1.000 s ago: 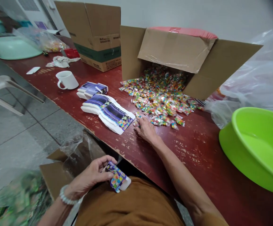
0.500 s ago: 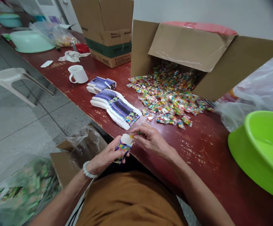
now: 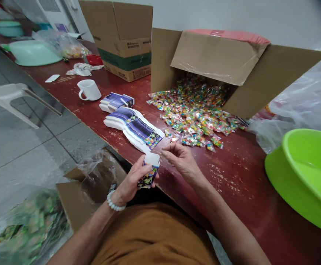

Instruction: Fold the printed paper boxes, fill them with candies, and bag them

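My left hand point(image 3: 135, 174) is closed around a small purple candy box point(image 3: 150, 176) just off the table's front edge. The box is tilted, with its white top flap standing up; what lies inside is hidden. To the right of the box, my right hand point(image 3: 181, 158) hovers over the table, fingers loosely curled and a little apart, with nothing visible in them. Beyond both hands lies a fanned row of flat purple-and-white cartons point(image 3: 138, 127), with a shorter stack point(image 3: 116, 101) behind it. Small clear packets of colourful candy point(image 3: 196, 121) spill across the table to the right.
The candy packets come out of a cardboard box point(image 3: 215, 57) lying on its side. A green basin point(image 3: 298, 176) stands at the right, a white mug point(image 3: 91, 90) at the left. Another carton point(image 3: 121, 44) is behind. Below the table sit an open box point(image 3: 72, 198) and a white stool point(image 3: 8, 92).
My right hand has let go of a candy packet at the box's mouth and drawn away to the right. My left hand has turned the box slightly and shifted it right.
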Motion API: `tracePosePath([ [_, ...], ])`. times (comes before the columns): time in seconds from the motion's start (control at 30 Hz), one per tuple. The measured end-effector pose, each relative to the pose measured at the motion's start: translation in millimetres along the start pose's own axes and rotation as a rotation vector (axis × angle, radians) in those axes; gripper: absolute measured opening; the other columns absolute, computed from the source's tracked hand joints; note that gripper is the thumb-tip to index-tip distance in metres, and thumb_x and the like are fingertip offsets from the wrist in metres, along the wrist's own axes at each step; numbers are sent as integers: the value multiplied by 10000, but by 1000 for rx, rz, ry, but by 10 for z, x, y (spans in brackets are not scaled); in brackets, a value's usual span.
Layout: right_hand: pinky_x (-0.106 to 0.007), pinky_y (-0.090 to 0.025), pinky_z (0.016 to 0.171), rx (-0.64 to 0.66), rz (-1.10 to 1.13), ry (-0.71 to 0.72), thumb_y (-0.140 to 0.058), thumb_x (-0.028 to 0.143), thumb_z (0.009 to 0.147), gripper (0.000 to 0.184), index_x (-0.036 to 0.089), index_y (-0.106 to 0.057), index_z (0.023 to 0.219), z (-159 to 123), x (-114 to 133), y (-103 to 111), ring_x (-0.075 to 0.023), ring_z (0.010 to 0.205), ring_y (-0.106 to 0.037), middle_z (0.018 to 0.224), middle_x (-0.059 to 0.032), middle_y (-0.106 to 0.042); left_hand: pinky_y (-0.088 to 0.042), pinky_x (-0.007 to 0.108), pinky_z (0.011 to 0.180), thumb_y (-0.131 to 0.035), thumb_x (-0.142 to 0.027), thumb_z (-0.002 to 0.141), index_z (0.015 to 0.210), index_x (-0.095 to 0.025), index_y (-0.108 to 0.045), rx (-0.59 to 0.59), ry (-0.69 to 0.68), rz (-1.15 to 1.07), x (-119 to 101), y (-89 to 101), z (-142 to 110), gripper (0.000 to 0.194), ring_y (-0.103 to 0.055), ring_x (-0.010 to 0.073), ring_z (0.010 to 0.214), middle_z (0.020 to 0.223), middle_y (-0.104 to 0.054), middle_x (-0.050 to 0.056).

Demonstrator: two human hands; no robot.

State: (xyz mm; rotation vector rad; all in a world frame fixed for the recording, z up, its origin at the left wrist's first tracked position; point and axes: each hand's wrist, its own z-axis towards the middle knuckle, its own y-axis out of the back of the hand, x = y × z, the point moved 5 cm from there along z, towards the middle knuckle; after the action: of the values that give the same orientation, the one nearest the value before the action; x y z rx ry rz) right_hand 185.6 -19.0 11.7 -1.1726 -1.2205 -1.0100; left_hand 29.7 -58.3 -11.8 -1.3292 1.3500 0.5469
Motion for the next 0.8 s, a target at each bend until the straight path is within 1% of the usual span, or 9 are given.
tracePosePath([
  [0.1,-251,-480,548,146,141,-143,-790,481,714,404,193,-609,933,-57,-99,-120,-116,578,-587,776,0,-659,-512,274,538,-563,-578,853,1058,-139,-617,-53,29,-121,-4,-52,26,487,-622,170,575,725,-689,66],
  [0.23,-239,-461,454,275,235,-215,-799,478,713,446,212,-599,1011,-143,-229,-284,-107,467,-549,692,30,-633,-510,264,497,-615,-500,836,971,-119,-649,-57,20,-118,3,-110,47,405,-619,167,533,680,-685,64],
  [0.33,-260,-482,472,155,151,-70,-748,476,773,309,224,-655,928,-153,-230,-252,-114,498,-565,786,-2,-661,-514,247,484,-625,-474,860,1021,-136,-642,-68,-21,-107,0,-88,56,374,-623,159,547,695,-683,49],
  [0.43,-316,-543,667,6,-148,241,-686,398,846,173,228,-709,830,-199,-80,-152,-177,731,-661,903,-56,-710,-528,256,459,-556,-543,899,1007,-149,-631,9,128,-226,61,-95,72,415,-624,159,528,705,-681,60],
  [0.5,-344,-536,790,46,-308,381,-634,337,888,148,232,-729,844,-245,-2,-150,-200,845,-675,902,-65,-732,-541,276,442,-473,-573,931,1046,-163,-617,67,232,-328,92,-120,75,449,-632,171,528,696,-672,60],
  [0.53,-346,-536,794,84,-336,388,-618,322,898,155,229,-728,842,-255,2,-155,-196,827,-676,882,-62,-736,-544,282,434,-439,-570,946,1089,-173,-606,76,249,-360,95,-127,78,454,-637,177,538,694,-665,55],
  [0.6,-322,-547,688,126,-275,266,-630,330,889,155,213,-709,825,-238,-58,-150,-168,688,-660,818,-48,-726,-543,280,428,-406,-562,960,1196,-195,-580,56,231,-382,91,-128,89,470,-647,183,563,704,-658,45],
  [0.73,-263,-498,450,119,67,-106,-760,394,769,239,186,-643,772,-174,-248,-195,-116,461,-568,668,2,-665,-528,251,437,-372,-630,943,1328,-184,-562,27,185,-348,110,-138,102,619,-641,175,555,684,-657,51],
  [0.8,-253,-489,413,105,175,-159,-789,409,732,282,181,-623,738,-153,-261,-242,-108,445,-554,673,2,-668,-521,243,440,-368,-642,938,1357,-174,-555,53,171,-323,119,-143,103,655,-627,164,525,663,-654,52],
])
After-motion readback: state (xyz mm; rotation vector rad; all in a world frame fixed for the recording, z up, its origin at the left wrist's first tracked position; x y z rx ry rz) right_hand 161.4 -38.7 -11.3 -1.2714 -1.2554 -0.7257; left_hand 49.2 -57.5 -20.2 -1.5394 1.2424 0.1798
